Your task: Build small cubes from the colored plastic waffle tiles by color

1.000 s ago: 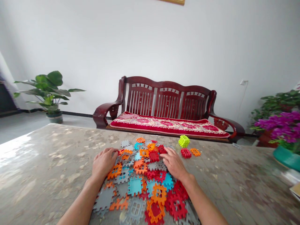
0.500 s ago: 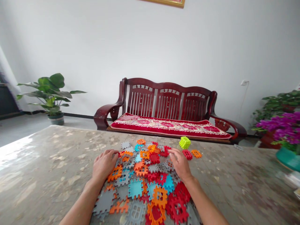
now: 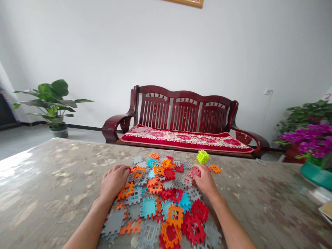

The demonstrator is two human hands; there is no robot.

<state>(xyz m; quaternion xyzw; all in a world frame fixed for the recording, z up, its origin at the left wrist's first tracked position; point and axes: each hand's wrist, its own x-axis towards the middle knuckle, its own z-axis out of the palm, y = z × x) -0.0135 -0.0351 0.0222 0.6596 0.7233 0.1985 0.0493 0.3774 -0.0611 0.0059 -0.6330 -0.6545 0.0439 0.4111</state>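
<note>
My right hand (image 3: 206, 180) pinches a red notched window-frame tile (image 3: 194, 172) at the right edge of a heap of interlocking plastic tiles. Resting on the heap's left side is my left hand (image 3: 114, 180), fingers stretched out near an orange tile (image 3: 138, 169); its fingertips are partly hidden. The heap mixes orange, red, grey and light blue square tiles, such as a blue one (image 3: 148, 206) and a red one (image 3: 195, 229). Just beyond my right hand stands a yellow-green cube (image 3: 202, 157). Another red tile is mostly hidden behind that hand.
A loose orange tile (image 3: 215, 168) lies right of the cube. The table (image 3: 64, 173) has a patterned, shiny cover. Past it stands a dark red wooden bench (image 3: 181, 110). Purple flowers in a teal pot (image 3: 315, 174) are at the right, a potted plant (image 3: 58, 131) at the left.
My right hand has drawn a red tile from the far right part of the heap, bringing it right and slightly nearer. My left hand stays in place. The view has shifted slightly.
</note>
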